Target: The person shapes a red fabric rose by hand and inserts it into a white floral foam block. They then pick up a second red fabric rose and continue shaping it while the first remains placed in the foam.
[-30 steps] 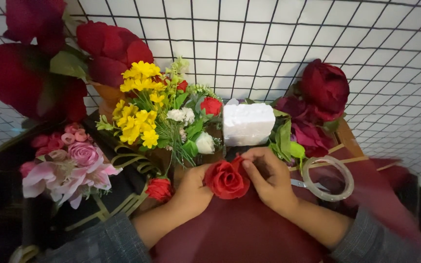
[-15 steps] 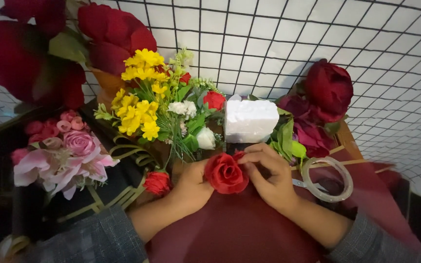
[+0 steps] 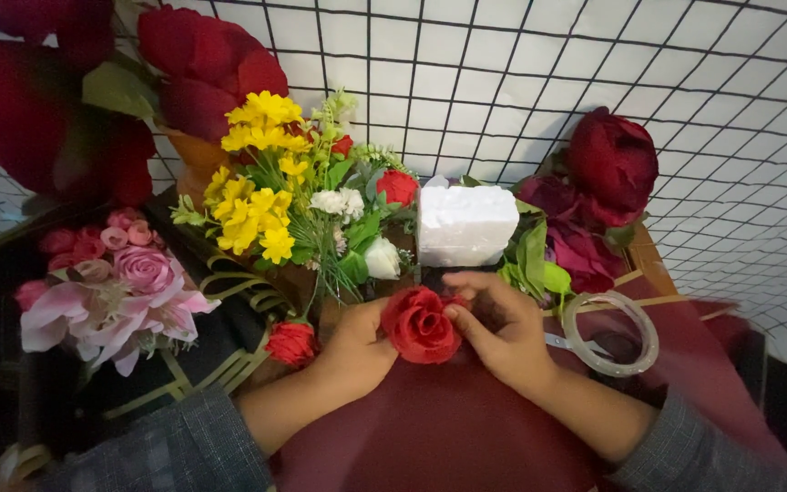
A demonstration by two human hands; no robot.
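Item: red rose head [image 3: 420, 323], artificial by the look of it, bloom facing up at my camera. I log it held between the two hands, over the dark red wrapping sheet [image 3: 448, 428].

Left hand [image 3: 357, 344]: closed on the rose from its left side, fingers curled under and behind the bloom, thumb side against the petals. The rose lies directly to the right of this hand, touching it.

Right hand [image 3: 500, 333]: fingers bent, fingertips pressed to the rose's right edge and top petals. The rose lies directly to the left of this hand, touching it. I judge this a light pinch on the petals, not a full grasp.

Key relation: the rose sits midway, both hands equally near. Its stem is hidden, so I cannot tell its long axis; the bloom axis points up toward me.

Nearby, relative to the hands:
- White foam block [image 3: 466, 224], just beyond the right hand, apart from it.
- Clear tape roll [image 3: 610, 333], just right of the right hand.
- Small red rosebud [image 3: 291, 343], just left of the left hand.
- Yellow flower bunch [image 3: 261, 182], beyond and left of the left hand.
- Pink flowers [image 3: 116, 292], well to the left.
- Dark red peonies [image 3: 608, 169], beyond and right.
- Wire grid panel [image 3: 521, 82], behind everything.
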